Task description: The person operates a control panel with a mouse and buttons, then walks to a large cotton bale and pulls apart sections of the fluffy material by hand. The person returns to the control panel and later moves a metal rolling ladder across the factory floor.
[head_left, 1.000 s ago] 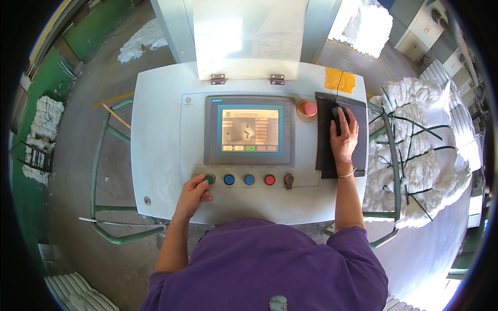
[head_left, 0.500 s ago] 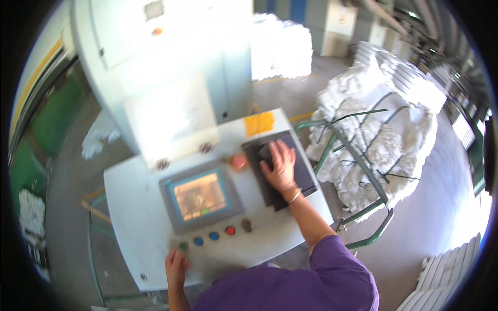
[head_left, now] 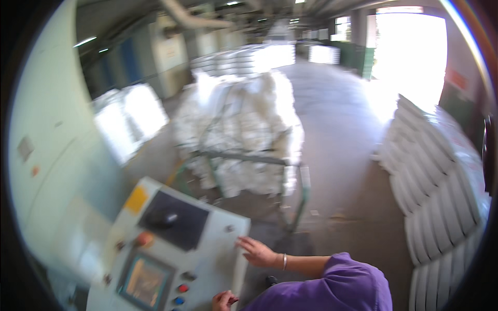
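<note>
A tall pale cabinet (head_left: 62,129) fills the left side, blurred. Farther off, near the middle, stands a big bale of white fibre (head_left: 238,114), and on the right a ribbed white stack (head_left: 436,176) leans toward the near edge. The control panel (head_left: 223,236) lies at the near left, tilted in view, with a green rail (head_left: 249,157) between it and the bale. On its far part is a dark pad (head_left: 181,207); nearer and to the left is the lit screen (head_left: 142,282). The right hand (head_left: 257,251) rests at the panel's right edge, fingers extended and lying close together, pinching nothing visible. The left hand (head_left: 224,300) is at the near edge, fingers curled; blur leaves me unable to tell whether they pinch anything. The mouse (head_left: 168,219) sits unheld on the pad, and neither hand is on the red button (head_left: 183,287) or blue button (head_left: 179,300). The screen is on, but its contents are unreadable, so how much work at the panel is done or left cannot be judged
</note>
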Demonstrator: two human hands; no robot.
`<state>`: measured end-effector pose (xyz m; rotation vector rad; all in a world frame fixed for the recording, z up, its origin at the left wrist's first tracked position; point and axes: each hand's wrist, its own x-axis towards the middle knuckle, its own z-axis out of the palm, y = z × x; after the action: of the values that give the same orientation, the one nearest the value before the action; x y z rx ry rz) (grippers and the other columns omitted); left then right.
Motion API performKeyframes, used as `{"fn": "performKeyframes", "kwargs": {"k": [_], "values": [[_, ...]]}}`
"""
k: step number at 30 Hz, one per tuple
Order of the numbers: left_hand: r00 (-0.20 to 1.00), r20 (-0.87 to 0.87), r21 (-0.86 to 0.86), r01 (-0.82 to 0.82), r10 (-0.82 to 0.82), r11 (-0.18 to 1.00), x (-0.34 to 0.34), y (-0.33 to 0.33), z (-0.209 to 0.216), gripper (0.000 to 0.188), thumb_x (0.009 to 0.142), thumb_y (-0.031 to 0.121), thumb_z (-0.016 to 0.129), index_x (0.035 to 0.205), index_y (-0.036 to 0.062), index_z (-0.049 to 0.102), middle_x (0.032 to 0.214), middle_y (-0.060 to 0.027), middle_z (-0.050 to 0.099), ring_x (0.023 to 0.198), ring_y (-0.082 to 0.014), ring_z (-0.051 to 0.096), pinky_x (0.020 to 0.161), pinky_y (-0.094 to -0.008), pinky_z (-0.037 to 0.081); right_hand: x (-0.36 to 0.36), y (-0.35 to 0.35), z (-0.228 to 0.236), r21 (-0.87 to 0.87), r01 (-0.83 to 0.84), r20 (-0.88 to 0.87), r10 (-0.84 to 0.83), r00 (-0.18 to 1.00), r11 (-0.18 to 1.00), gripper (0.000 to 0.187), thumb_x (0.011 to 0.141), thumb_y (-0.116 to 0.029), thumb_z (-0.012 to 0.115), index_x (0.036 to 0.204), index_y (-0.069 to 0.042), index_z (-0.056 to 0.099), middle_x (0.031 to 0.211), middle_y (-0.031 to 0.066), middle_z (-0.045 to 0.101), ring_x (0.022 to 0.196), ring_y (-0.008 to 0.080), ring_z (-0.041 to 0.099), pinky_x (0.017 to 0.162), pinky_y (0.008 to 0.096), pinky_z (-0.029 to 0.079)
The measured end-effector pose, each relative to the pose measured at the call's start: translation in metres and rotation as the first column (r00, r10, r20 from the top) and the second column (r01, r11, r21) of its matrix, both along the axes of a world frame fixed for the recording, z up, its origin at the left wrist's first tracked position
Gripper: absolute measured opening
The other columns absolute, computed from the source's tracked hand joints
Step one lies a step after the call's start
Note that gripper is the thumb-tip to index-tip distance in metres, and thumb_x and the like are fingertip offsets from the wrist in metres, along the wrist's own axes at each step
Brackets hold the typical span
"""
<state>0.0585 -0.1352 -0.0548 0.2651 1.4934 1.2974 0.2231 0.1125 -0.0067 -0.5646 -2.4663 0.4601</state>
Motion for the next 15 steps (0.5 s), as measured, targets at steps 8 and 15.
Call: {"fn": "performKeyframes", "kwargs": {"k": [8, 15], "values": [[0.723, -0.216, 0.199, 0.69, -0.656, 0.696, 0.13, 0.18, -0.017, 0.025, 0.09, 0.026, 0.064, 0.076, 0.0047, 0.061, 0.068, -0.0003, 0.057, 0.062, -0.0081, 0.053, 0.057, -0.0264, 0.045, 0.316, 0.003, -0.08, -0.356, 0.456, 0.725, -0.067, 0.685, 0.816, 0.039, 0.085, -0.028, 0.055, 0.116, -0.004, 0.056, 0.093, 0.0171, 0.065, 0.091, 0.0361, 0.063, 0.074, 0.0462, 0.051], [0.54, -0.404, 0.076, 0.824, -0.739, 0.561, 0.298, 0.338, -0.007, 0.032, 0.089, 0.027, 0.066, 0.066, 0.0053, 0.063, 0.06, 0.0064, 0.053, 0.056, -0.0025, 0.043, 0.051, -0.0227, 0.035, 0.521, 0.041, -0.11, -0.381, 0.691, 0.773, -0.198, 0.603, 0.615, 0.032, 0.083, -0.03, 0.059, 0.099, -0.003, 0.064, 0.1, 0.0205, 0.067, 0.093, 0.0371, 0.064, 0.079, 0.0457, 0.051]]}}
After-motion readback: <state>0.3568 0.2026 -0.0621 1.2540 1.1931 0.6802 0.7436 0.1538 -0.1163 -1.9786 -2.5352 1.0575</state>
